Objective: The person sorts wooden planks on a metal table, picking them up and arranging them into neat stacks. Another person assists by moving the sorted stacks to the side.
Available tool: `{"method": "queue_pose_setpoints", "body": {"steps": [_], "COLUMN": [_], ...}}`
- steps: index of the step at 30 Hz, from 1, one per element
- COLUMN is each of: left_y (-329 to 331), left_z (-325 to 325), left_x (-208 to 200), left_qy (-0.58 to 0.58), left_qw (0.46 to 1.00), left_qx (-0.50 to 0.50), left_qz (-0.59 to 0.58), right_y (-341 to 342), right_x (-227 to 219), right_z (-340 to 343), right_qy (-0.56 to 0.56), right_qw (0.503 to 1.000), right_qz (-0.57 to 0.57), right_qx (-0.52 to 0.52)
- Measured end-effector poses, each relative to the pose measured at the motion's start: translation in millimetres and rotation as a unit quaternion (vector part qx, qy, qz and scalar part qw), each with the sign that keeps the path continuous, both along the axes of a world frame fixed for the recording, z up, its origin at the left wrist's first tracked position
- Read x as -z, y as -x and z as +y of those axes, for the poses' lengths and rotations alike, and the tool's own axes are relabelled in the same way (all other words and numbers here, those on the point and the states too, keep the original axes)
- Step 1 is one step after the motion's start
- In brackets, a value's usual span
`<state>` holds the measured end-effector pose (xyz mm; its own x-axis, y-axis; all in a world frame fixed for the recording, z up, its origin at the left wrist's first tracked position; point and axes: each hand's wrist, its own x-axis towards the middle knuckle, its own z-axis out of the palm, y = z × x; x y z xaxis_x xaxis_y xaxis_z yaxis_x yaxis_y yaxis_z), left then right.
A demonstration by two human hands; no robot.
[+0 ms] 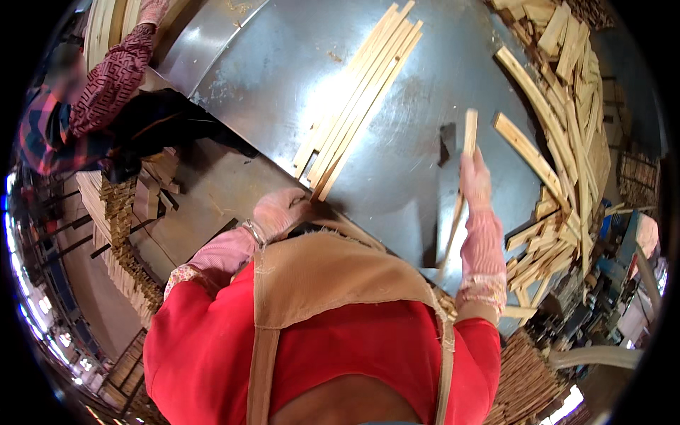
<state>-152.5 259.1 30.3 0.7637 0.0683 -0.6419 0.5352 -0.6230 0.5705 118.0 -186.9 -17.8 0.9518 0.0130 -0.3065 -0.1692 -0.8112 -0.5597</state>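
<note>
My right hand (476, 180), in a pink glove, is closed around a narrow wooden strip (471, 126). The strip's far end sticks out past the fingers, and its lower part slants down toward the table edge. My left hand (280, 212), also gloved in pink, is at the table's near edge in front of my apron. Its fingers look curled, beside the near ends of several long wooden strips (361, 103). Whatever those fingers hold, if anything, is hidden. The long strips lie roughly side by side on the shiny metal table (283, 64), with uneven ends.
A heap of loose wooden strips (567, 134) lines the table's right side. At the far left, a co-worker's patterned sleeve (113, 78) reaches toward wooden boards (106, 28). Stacked wood pieces (117, 227) stand on the left, with more bundled strips (524, 382) at lower right.
</note>
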Motion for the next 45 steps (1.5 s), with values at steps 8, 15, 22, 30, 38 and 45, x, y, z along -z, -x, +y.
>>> {"method": "queue_pose_setpoints", "body": {"steps": [8,15,22,30,38,45], "left_y": [-42.6,-13.2,-5.8,-52.6,-38.9,-163.6], "left_z": [-45.5,-54.1,-13.4,165.0,231.9,148.7], "left_x": [-4.1,2.1,-73.7,13.0,65.5,-37.9], "left_qy": [-0.148,-0.103,0.000,0.128,-0.249,-0.427], "left_qw": [0.983,0.993,0.966,0.941,0.907,0.785], "left_qx": [0.057,-0.041,-0.259,-0.311,-0.329,0.052], "left_qz": [0.095,0.037,0.014,-0.035,0.080,-0.445], "right_y": [-130.7,-21.0,-16.1,-8.2,-12.1,-67.7], "right_x": [36.8,40.2,47.6,11.5,38.5,-11.1], "right_z": [211.8,214.9,198.3,247.3,228.7,170.5], "right_qy": [-0.033,-0.086,-0.219,-0.105,-0.277,-0.327], "right_qw": [0.994,0.992,0.967,0.980,0.944,0.938], "right_qz": [0.060,0.076,0.122,0.130,0.176,0.073], "right_qx": [-0.086,-0.058,-0.053,-0.105,-0.007,-0.093]}}
